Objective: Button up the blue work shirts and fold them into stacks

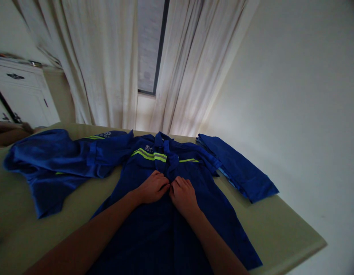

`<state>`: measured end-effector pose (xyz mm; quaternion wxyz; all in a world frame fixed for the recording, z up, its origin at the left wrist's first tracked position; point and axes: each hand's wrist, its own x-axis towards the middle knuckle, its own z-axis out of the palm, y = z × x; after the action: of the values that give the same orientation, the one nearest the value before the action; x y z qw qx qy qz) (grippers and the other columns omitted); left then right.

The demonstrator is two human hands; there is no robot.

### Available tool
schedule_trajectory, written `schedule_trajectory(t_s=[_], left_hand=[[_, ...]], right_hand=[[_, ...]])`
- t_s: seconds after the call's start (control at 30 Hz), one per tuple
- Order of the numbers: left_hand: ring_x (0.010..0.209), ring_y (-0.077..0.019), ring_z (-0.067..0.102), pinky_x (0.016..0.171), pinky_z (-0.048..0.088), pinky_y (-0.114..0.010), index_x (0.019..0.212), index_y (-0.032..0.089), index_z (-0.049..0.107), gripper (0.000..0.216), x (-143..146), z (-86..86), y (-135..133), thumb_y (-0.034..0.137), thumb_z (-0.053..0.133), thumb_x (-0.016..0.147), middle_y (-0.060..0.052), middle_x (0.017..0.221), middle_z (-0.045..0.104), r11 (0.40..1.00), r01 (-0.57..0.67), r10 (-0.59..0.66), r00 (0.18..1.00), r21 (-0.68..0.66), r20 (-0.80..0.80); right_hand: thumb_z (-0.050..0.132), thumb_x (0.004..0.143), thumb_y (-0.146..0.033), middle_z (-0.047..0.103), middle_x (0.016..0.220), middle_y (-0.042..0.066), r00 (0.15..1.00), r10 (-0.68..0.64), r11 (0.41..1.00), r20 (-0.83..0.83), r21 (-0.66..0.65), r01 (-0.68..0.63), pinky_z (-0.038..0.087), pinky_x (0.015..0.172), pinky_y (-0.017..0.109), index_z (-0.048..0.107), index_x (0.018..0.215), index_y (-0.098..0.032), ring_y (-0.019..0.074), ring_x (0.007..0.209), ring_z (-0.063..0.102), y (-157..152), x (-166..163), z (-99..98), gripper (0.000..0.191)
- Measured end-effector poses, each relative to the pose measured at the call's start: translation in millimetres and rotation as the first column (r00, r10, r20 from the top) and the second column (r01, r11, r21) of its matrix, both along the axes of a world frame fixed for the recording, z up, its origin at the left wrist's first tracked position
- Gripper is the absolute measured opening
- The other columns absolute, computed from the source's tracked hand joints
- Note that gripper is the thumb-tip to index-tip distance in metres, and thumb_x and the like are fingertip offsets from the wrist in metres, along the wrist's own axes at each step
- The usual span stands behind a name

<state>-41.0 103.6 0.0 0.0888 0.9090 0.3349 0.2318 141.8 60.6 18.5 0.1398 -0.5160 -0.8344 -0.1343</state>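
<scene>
A blue work shirt (171, 236) with yellow-green reflective stripes across its chest lies spread face up, its collar towards the window. Over the middle of its front, my left hand (154, 187) and my right hand (184, 194) meet with bent fingers. Both pinch the shirt's front edge below the stripes, thumbs and fingertips close together. The small bit of fabric or button between the fingertips is hidden. Above my hands the placket is loose and partly open near the collar.
Left of the shirt lies a crumpled blue garment (59, 156) with similar stripes. A folded blue garment (237, 164) rests at the right, near the wall. All lie on a pale greenish surface (297, 233). Behind are curtains (102, 68) and a white cabinet (22, 88).
</scene>
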Motion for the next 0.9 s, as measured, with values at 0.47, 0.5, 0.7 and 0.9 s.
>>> schedule_trajectory(t_s=[0.47, 0.5, 0.7, 0.9], left_hand=[[0.084, -0.0196, 0.059, 0.09, 0.033, -0.039, 0.082, 0.021, 0.059, 0.014, -2, 5.9, -1, 0.03, 0.058, 0.093, -0.001, 0.08, 0.065, 0.999, -0.044, 0.044, 0.999, -0.014, 0.019], [0.086, -0.0192, 0.059, 0.091, 0.032, -0.039, 0.085, 0.021, 0.061, 0.011, -2, 6.5, -1, 0.029, 0.059, 0.093, 0.0, 0.082, 0.065, 0.999, -0.03, 0.031, 0.999, -0.027, 0.031], [0.093, -0.0184, 0.059, 0.094, 0.03, -0.038, 0.096, 0.021, 0.063, 0.01, -1, 6.3, -3, 0.021, 0.053, 0.097, -0.002, 0.093, 0.066, 0.999, 0.028, -0.027, 1.0, 0.031, -0.01], [0.093, -0.0176, 0.06, 0.092, 0.033, -0.036, 0.097, 0.021, 0.062, 0.01, -3, 7.0, -3, 0.02, 0.052, 0.097, -0.001, 0.093, 0.066, 0.996, 0.076, -0.075, 0.997, -0.041, 0.022]], right_hand=[[0.061, 0.086, -0.012, 0.064, 0.09, 0.003, 0.953, -0.073, 0.992, -0.292, -0.116, 0.04, 0.041, 0.073, 0.031, 0.061, 0.083, -0.021, 0.0191, 0.08, 0.06, 7, 8, 2.3, 0.01], [0.062, 0.085, -0.011, 0.063, 0.09, 0.002, 0.94, -0.048, 0.991, -0.337, -0.134, 0.003, 0.041, 0.074, 0.03, 0.06, 0.083, -0.021, 0.0185, 0.08, 0.06, 7, 10, 3.0, 0.01], [0.063, 0.084, -0.009, 0.062, 0.086, 0.001, 0.846, -0.002, 0.957, -0.534, -0.247, -0.153, 0.043, 0.07, 0.026, 0.06, 0.081, -0.019, 0.0159, 0.078, 0.06, 10, 16, 1.1, 0.011], [0.063, 0.089, -0.015, 0.066, 0.093, 0.002, 0.892, -0.065, 0.975, -0.448, -0.217, -0.038, 0.044, 0.071, 0.029, 0.065, 0.086, -0.021, 0.017, 0.076, 0.063, 7, 14, -2.3, 0.007]])
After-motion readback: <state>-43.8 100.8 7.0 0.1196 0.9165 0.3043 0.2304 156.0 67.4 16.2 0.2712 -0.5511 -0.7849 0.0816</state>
